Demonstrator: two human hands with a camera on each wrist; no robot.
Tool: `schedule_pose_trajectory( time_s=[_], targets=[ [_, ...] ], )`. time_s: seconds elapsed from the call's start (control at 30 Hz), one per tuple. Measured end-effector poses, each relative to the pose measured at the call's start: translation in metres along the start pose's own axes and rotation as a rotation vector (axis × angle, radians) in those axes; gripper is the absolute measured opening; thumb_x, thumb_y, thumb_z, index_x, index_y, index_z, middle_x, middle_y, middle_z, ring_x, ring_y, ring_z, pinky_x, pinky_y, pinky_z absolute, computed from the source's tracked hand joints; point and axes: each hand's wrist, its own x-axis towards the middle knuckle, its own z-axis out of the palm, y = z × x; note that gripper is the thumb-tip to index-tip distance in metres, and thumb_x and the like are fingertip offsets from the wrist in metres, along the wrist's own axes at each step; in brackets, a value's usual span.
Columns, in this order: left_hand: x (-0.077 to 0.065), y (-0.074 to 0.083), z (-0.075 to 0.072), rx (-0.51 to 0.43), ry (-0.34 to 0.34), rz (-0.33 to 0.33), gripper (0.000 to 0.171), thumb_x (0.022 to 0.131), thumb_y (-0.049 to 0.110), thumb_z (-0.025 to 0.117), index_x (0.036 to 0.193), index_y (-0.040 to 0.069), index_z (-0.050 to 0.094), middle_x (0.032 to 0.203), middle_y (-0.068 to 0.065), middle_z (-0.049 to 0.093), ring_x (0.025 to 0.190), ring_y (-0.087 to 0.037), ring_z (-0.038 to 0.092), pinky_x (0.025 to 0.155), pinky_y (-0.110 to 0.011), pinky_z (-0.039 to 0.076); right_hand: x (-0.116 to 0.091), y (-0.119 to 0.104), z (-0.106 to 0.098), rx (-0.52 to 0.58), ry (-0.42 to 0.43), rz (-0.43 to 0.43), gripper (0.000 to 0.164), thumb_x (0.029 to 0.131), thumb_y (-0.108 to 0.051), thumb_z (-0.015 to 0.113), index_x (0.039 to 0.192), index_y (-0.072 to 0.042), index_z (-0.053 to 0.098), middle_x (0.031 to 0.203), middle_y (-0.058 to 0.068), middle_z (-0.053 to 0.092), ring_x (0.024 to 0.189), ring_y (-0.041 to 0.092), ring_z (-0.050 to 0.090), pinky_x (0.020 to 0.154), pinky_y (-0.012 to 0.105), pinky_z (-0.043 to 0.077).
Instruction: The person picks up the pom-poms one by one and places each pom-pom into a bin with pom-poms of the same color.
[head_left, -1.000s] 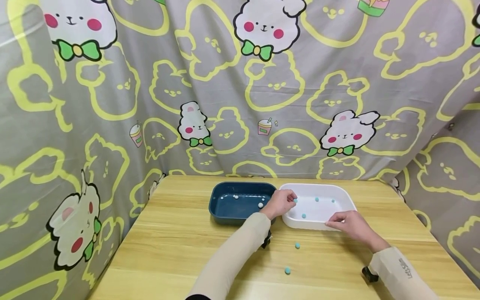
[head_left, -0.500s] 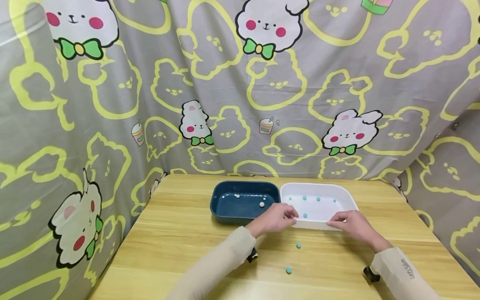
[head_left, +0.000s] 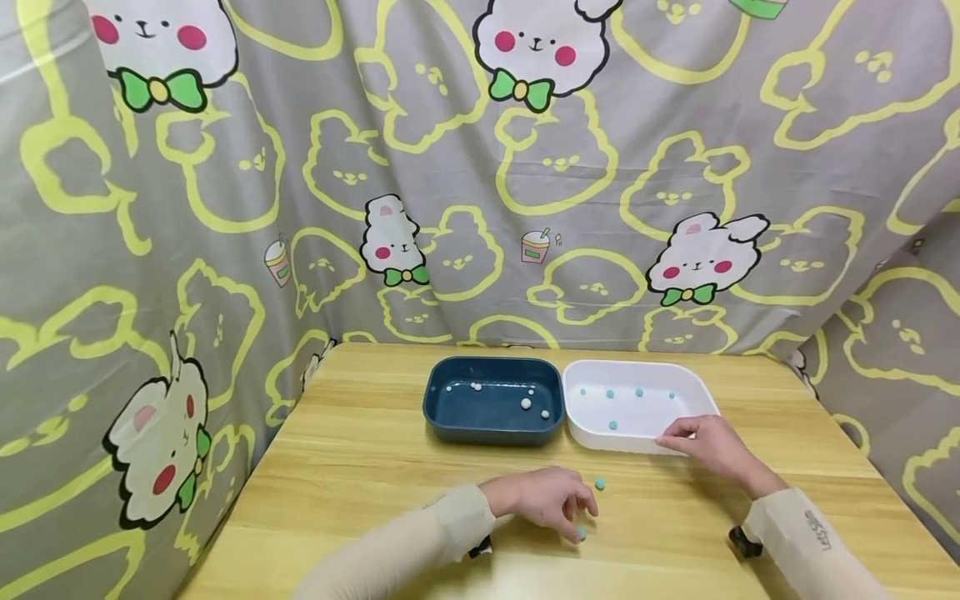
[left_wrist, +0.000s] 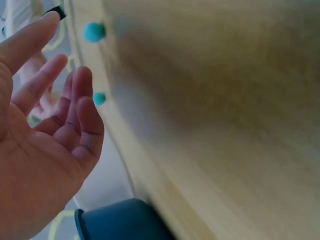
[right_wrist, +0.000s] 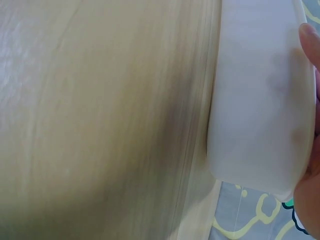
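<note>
My left hand point(head_left: 551, 497) reaches over the table with fingers and thumb spread around the nearer teal ball point(head_left: 581, 534), the fingertips close to it. The left wrist view shows this hand point(left_wrist: 50, 135) with a gap between thumb and fingers and nothing in it. A second teal ball point(head_left: 599, 484) lies a little farther away, just past the fingers. The white tray point(head_left: 622, 442) holds several teal balls spread over its bottom. My right hand point(head_left: 708, 446) pinches the tray's front rim near its right corner, thumb on the rim in the right wrist view.
A dark blue tray point(head_left: 491, 435) with several small white balls stands left of the white tray, side by side with it. Both stand on the wooden table point(head_left: 352, 467), near its back edge. A patterned curtain point(head_left: 450, 167) hangs behind and along the sides.
The left hand left a teal ball in the white tray, then came back over the tray's front rim toward the nearer ball on the table. The right hand stays on the rim.
</note>
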Motion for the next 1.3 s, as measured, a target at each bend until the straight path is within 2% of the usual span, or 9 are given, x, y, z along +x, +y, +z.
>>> schedule_pose_trajectory(
  time_s=[0.27, 0.5, 0.8, 1.0, 1.3],
  targets=[
    [0.007, -0.002, 0.009, 0.099, -0.054, 0.009, 0.026, 0.082, 0.022, 0.076, 0.106, 0.017, 0.066, 0.090, 0.009, 0.053, 0.076, 0.004, 0.048, 0.069, -0.007, 0.037, 0.000, 0.000, 0.000, -0.001, 0.009, -0.013, 0.019, 0.082, -0.040, 0.072, 0.073, -0.022, 0.072, 0.072, -0.009, 0.066, 0.070, 0.006, 0.054, 0.064, 0.025, 0.044],
    [0.010, -0.003, 0.014, 0.165, -0.044, 0.028, 0.018, 0.083, 0.022, 0.075, 0.099, 0.019, 0.068, 0.087, 0.012, 0.054, 0.075, 0.006, 0.046, 0.068, -0.005, 0.036, 0.000, -0.001, -0.001, -0.010, 0.011, -0.016, 0.018, 0.082, -0.039, 0.072, 0.073, -0.024, 0.071, 0.071, -0.011, 0.065, 0.070, 0.006, 0.054, 0.065, 0.025, 0.044],
    [0.010, -0.002, 0.015, 0.152, -0.046, 0.044, 0.008, 0.084, 0.019, 0.073, 0.090, 0.018, 0.068, 0.078, 0.016, 0.055, 0.069, 0.009, 0.047, 0.065, -0.004, 0.037, -0.001, -0.002, -0.001, -0.013, 0.008, -0.016, 0.018, 0.082, -0.039, 0.073, 0.073, -0.023, 0.072, 0.071, -0.011, 0.065, 0.070, 0.005, 0.054, 0.064, 0.025, 0.044],
    [0.005, -0.005, 0.011, 0.121, 0.028, 0.021, 0.008, 0.083, 0.018, 0.075, 0.087, 0.019, 0.068, 0.076, 0.017, 0.054, 0.069, 0.009, 0.047, 0.065, -0.004, 0.038, 0.000, -0.002, -0.001, -0.022, 0.007, -0.017, 0.018, 0.082, -0.039, 0.072, 0.073, -0.024, 0.072, 0.071, -0.011, 0.065, 0.070, 0.005, 0.054, 0.065, 0.025, 0.044],
    [0.000, -0.007, -0.006, 0.061, 0.138, 0.003, 0.009, 0.084, 0.018, 0.074, 0.087, 0.015, 0.066, 0.077, 0.014, 0.054, 0.070, 0.006, 0.048, 0.065, -0.006, 0.039, -0.001, -0.001, 0.000, -0.027, 0.019, -0.046, 0.016, 0.082, -0.037, 0.073, 0.073, -0.024, 0.072, 0.071, -0.011, 0.066, 0.069, 0.003, 0.055, 0.064, 0.025, 0.045]
  ],
)
